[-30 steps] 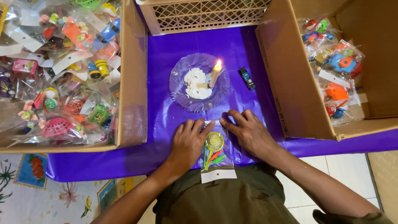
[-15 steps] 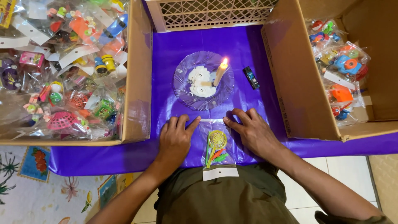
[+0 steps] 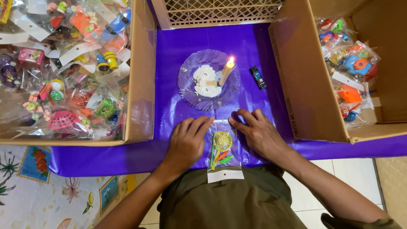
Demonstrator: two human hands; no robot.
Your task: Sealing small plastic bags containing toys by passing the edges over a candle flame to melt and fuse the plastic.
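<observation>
Nearest, a clear toy packet with a white card header lies on the near edge of the purple table cover, holding a yellow net-like toy and small orange and green pieces. Both hands lie flat with fingers spread, one at each side of it: the left hand presses its left edge, the right hand rests on its far right corner. Just beyond, a clear glass plate carries white wax and a tilted, lit candle. Right of the plate lies a small dark lighter. At left, a cardboard box is piled full of bagged colourful toys. At right, a second cardboard box holds a few such packets along its left wall. Farthest, a beige lattice crate stands between the boxes.
</observation>
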